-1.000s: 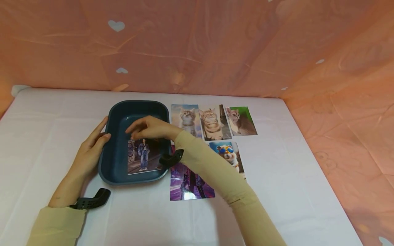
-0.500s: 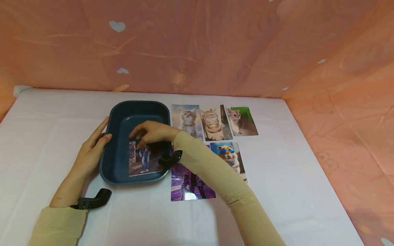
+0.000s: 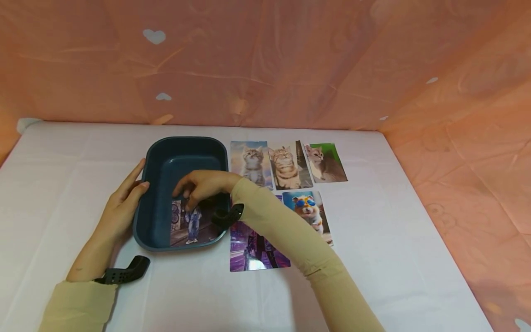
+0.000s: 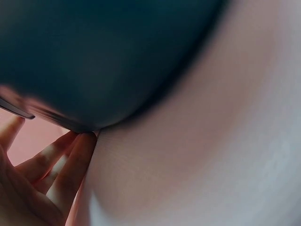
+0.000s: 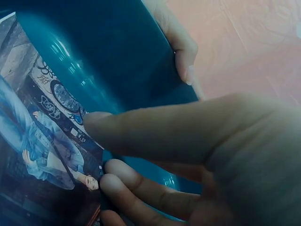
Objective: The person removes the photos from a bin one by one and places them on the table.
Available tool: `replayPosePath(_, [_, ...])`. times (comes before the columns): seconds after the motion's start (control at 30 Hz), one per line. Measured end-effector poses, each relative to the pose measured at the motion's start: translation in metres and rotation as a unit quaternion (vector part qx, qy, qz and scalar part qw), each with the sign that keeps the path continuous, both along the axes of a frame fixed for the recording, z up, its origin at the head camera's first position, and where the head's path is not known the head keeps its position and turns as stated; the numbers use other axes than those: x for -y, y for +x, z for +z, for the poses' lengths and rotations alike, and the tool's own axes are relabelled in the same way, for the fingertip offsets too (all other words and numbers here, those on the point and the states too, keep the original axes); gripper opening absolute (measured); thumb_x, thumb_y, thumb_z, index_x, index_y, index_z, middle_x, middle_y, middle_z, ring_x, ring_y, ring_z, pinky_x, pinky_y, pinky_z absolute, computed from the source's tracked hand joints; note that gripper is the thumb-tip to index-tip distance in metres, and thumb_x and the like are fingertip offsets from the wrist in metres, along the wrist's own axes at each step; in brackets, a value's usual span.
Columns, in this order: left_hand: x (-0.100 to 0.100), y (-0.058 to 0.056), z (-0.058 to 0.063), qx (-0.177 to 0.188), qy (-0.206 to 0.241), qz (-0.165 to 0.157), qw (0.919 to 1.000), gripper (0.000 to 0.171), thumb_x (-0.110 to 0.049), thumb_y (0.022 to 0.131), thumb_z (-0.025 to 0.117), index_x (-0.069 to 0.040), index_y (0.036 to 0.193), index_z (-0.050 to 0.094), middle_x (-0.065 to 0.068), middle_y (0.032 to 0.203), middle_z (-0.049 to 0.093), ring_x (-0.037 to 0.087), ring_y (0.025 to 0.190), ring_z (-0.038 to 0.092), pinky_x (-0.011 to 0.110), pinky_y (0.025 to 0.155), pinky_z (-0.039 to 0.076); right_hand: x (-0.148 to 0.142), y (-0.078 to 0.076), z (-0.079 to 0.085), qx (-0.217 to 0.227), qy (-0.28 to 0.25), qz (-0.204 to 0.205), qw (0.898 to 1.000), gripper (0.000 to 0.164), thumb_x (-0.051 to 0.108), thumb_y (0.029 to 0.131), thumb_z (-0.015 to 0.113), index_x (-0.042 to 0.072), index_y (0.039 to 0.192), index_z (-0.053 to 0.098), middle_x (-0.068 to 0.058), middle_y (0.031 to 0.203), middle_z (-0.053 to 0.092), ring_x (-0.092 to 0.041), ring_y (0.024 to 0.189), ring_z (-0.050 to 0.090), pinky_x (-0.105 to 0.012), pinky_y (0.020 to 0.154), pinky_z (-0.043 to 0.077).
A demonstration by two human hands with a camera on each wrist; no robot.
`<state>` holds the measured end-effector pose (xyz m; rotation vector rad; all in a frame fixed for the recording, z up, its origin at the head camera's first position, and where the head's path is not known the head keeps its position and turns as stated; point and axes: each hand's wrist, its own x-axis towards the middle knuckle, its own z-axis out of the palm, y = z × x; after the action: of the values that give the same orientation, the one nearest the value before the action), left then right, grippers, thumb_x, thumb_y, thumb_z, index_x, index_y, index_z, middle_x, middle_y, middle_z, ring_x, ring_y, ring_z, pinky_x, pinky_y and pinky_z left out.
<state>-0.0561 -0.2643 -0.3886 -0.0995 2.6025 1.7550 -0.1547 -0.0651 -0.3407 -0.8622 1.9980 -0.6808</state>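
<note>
A dark blue rectangular tray (image 3: 195,148) with rounded corners sits on the table. My left hand (image 3: 121,207) holds its left wall; in the left wrist view the fingers (image 4: 70,174) touch the wall's outer side. Inside the tray, near its front end, is a photo card (image 3: 179,235) of a person in denim clothes. My right hand (image 3: 207,184) reaches in and pinches the card's far edge. In the right wrist view the thumb (image 5: 141,132) lies over the card, with curled fingertips at its edge. The right wrist and its black band hide part of the card.
Right of the tray lie cat photos: a grey kitten (image 3: 252,161), a tabby (image 3: 286,170) and a cat on green (image 3: 325,163). Nearer lie a hamster photo (image 3: 308,210) and a purple card (image 3: 259,253), partly under the right arm. A pink curtain (image 3: 265,64) stands behind the table.
The right hand has moved toward the tray's near end, and the photo card has slid the same way. The left hand and the tray have stayed in place.
</note>
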Motion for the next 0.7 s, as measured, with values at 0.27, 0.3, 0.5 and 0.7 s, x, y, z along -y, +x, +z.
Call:
replayPosePath(0.27, [-0.0005,0.0006,0.0003,0.004,-0.010,0.003,0.9999,0.053,-0.041,0.101,0.041,-0.047,0.149,0.019,0.021,0.154,0.027,0.036,0.137,0.027,0.062,0.105,0.024,-0.0004,0.0021,0.0015,-0.017,0.013,0.026,0.999,0.052,0.010,0.084,0.072,0.012,0.133,0.057,-0.002,0.116,0.057,-0.008,0.103,0.051,-0.014,0.077,0.043])
replayPosePath(0.3, [-0.0005,0.0008,0.0002,0.004,-0.010,0.004,0.9999,0.053,-0.041,0.101,0.041,-0.047,0.149,0.019,0.022,0.154,0.027,0.034,0.136,0.028,0.060,0.105,0.025,-0.0005,0.0027,0.0026,-0.023,0.014,0.026,0.999,0.051,0.011,0.084,0.072,0.011,0.133,0.057,-0.002,0.115,0.057,-0.009,0.102,0.051,-0.014,0.076,0.043])
replayPosePath(0.5, [-0.0006,0.0014,-0.0007,0.002,-0.013,0.006,0.9999,0.052,-0.041,0.101,0.041,-0.047,0.149,0.020,0.022,0.152,0.031,0.021,0.133,0.033,0.037,0.103,0.031,-0.0001,0.0045,0.0073,-0.031,0.031,0.034,0.998,0.051,0.011,0.083,0.073,0.012,0.132,0.058,-0.003,0.116,0.057,-0.009,0.101,0.051,-0.014,0.077,0.043])
replayPosePath(0.7, [-0.0007,0.0009,-0.0007,0.004,-0.015,0.006,0.9999,0.052,-0.041,0.101,0.041,-0.047,0.149,0.020,0.020,0.154,0.028,0.025,0.135,0.031,0.044,0.106,0.029,-0.0009,0.0042,0.0066,-0.020,0.027,0.052,0.998,0.052,0.010,0.083,0.072,0.011,0.132,0.058,-0.004,0.118,0.056,-0.009,0.105,0.049,-0.014,0.078,0.043])
